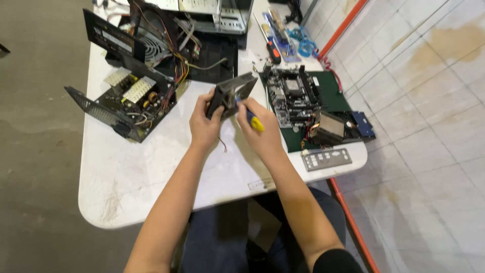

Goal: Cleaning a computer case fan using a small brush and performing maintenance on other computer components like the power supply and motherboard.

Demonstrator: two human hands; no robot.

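My left hand point(203, 127) grips a black square case fan point(233, 92) by its lower left corner and holds it tilted above the white table point(121, 172). My right hand point(260, 132) is closed around a small screwdriver with a yellow and blue handle point(255, 122), its tip against the fan's frame. A thin wire point(222, 145) hangs from the fan between my wrists.
An opened power supply point(132, 98) with loose cables lies at the left. A black computer case point(202, 35) stands at the back. A motherboard point(293, 93) on a green mat, a heatsink point(329, 127), a metal port plate point(327, 158) and a red-handled screwdriver point(273, 50) lie at the right.
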